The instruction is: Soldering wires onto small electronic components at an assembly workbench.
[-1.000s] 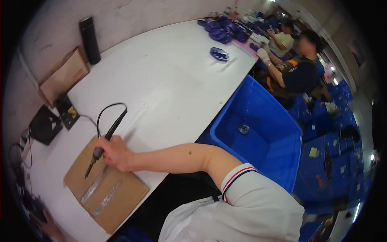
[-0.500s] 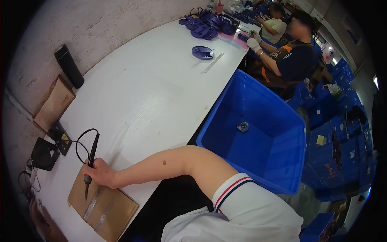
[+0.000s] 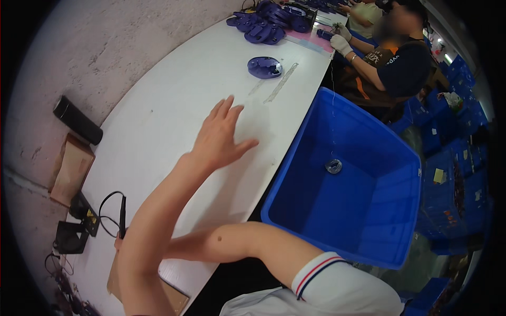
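Note:
My left hand point(image 3: 217, 138) stretches out over the white table point(image 3: 158, 142), its fingers apart and nothing in them. Beyond its fingertips, not touching them, lies a glossy purple oval shell point(image 3: 264, 68). My right hand point(image 3: 118, 243) is mostly hidden behind my left forearm; only a bit of it shows at the left. From it rises the black handle of a soldering iron point(image 3: 123, 213), with its cord looping to the left. The iron's tip is hidden. Beneath my forearms a piece of brown cardboard point(image 3: 176, 299) lies at the table's near edge.
A large blue bin point(image 3: 337, 210) stands against the table's right edge, with a small coil of wire point(image 3: 333, 166) inside. Purple parts point(image 3: 269, 23) are piled at the far end. A gloved co-worker point(image 3: 406, 63) sits there. A black cylinder point(image 3: 78, 120) and soldering stand point(image 3: 71, 237) are by the wall.
My left arm has come in from the lower left and reached across the table toward the purple shell. My right hand still holds the soldering iron. The view has shifted slightly.

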Demonstrator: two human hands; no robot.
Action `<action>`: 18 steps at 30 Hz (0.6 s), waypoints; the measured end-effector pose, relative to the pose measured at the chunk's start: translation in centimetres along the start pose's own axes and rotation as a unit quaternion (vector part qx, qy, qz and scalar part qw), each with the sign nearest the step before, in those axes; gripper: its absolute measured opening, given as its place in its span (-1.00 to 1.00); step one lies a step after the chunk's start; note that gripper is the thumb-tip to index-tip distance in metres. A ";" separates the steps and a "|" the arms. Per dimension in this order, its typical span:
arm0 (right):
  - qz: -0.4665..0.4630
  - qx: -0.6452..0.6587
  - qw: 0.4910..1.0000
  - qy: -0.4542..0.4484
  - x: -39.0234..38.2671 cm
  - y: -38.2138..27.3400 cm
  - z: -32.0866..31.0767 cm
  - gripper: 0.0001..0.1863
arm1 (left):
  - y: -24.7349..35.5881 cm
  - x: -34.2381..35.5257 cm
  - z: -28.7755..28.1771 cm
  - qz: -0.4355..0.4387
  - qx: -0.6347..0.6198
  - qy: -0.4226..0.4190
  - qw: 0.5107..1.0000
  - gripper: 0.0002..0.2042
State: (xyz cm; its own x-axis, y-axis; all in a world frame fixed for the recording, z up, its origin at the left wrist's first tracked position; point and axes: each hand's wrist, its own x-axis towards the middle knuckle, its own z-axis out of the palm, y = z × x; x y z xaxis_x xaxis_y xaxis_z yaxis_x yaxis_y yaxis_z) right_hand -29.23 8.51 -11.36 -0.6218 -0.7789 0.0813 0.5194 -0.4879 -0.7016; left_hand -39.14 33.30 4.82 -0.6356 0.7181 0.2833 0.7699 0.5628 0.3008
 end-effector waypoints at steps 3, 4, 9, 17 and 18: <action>0.031 -0.185 0.980 0.062 -2.8 -6.6 5.0 -0.74 | -3.2 4.9 4.1 -0.043 0.011 0.005 0.999 -0.23; 0.029 -0.283 0.958 0.042 -2.9 -6.9 4.8 -0.72 | -3.6 6.8 5.1 -0.052 0.018 0.014 0.998 -0.18; -0.020 -0.340 0.938 0.058 -0.6 -1.4 3.6 -0.72 | -3.6 14.2 9.8 0.011 0.029 0.032 0.999 -0.10; 0.009 -0.045 0.977 0.210 -2.3 -5.3 6.1 -0.85 | -3.5 11.1 7.7 -0.022 0.005 -0.082 0.996 -0.18; 0.007 -0.068 0.977 0.203 -2.4 -5.5 5.6 -0.85 | -2.7 10.1 7.1 -0.024 0.020 -0.088 0.996 -0.20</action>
State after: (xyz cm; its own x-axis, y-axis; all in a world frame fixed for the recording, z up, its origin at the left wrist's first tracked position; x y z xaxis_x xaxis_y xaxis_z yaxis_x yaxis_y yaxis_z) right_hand -27.30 10.83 -3.77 -0.8112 -0.5506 -0.1970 0.4639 -0.4009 -0.7900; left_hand -47.22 41.91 0.44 -0.6553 0.7481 0.1045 0.7423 0.6122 0.2725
